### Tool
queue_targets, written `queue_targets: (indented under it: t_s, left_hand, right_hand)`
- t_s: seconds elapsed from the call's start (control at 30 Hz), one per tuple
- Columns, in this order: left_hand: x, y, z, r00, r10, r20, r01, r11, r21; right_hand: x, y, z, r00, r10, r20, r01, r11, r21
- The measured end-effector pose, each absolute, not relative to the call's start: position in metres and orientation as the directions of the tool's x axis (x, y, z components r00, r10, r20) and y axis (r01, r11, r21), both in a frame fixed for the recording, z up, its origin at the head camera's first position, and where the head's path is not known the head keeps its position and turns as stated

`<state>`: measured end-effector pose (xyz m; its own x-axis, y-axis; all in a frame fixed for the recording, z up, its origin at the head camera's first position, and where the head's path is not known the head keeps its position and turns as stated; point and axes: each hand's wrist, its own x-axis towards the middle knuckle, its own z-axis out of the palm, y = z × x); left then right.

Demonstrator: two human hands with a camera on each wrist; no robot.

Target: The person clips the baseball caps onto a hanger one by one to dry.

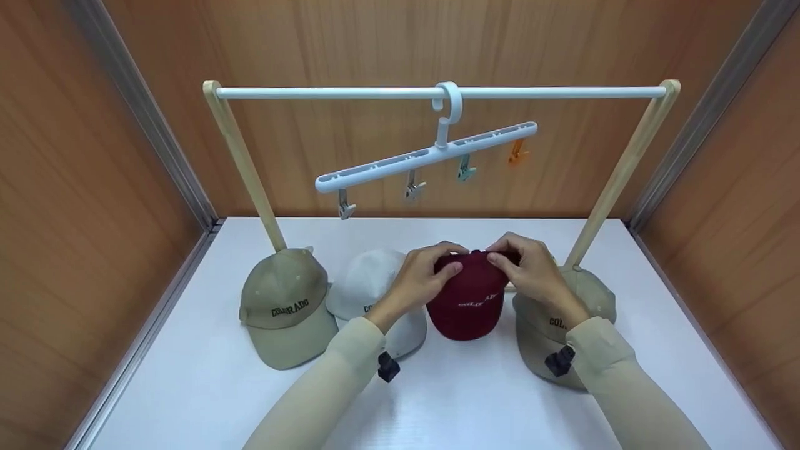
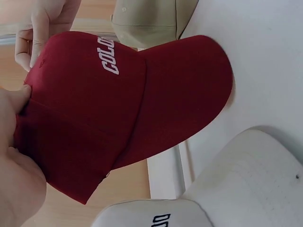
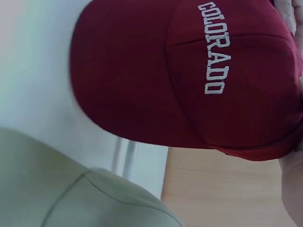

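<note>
A dark red baseball cap [image 1: 469, 306] with white COLORADO lettering is held up by both hands, brim downward. My left hand [image 1: 420, 275] pinches its upper left part, thumb on the front and fingers behind. On the upper right, my right hand [image 1: 531, 269] grips the cap the same way. In the left wrist view the red cap [image 2: 94, 90] shows its side and brim, with the left thumb on the crown. The lettering on the red cap [image 3: 255, 94] reads fully in the right wrist view, where most of the right hand is out of frame.
Beside the left arm sit a white cap [image 1: 359, 275] and a khaki cap [image 1: 287, 290]; another khaki cap [image 1: 597, 294] lies partly under the right forearm. Above, a light blue hanger [image 1: 412, 158] with several clips hangs tilted from a white rail [image 1: 312, 93] on wooden posts [image 1: 250, 169].
</note>
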<state>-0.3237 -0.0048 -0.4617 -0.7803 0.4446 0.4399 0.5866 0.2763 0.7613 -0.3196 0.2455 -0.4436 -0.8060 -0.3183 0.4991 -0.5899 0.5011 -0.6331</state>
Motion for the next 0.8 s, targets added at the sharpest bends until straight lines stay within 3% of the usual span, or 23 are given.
queue_targets:
  t_s: [0.23, 0.8]
  left_hand:
    - [-0.325, -0.002, -0.453, -0.746, 0.465, 0.478, 0.641, 0.305, 0.704]
    - [-0.327, 0.011, -0.432, -0.733, 0.479, 0.483, 0.653, 0.296, 0.697]
  right_hand:
    - [-0.321, 0.254, -0.437, -0.756, -0.380, 0.534, -0.654, 0.483, -0.583]
    - [-0.324, 0.271, -0.419, -0.756, -0.357, 0.549, -0.647, 0.538, -0.540]
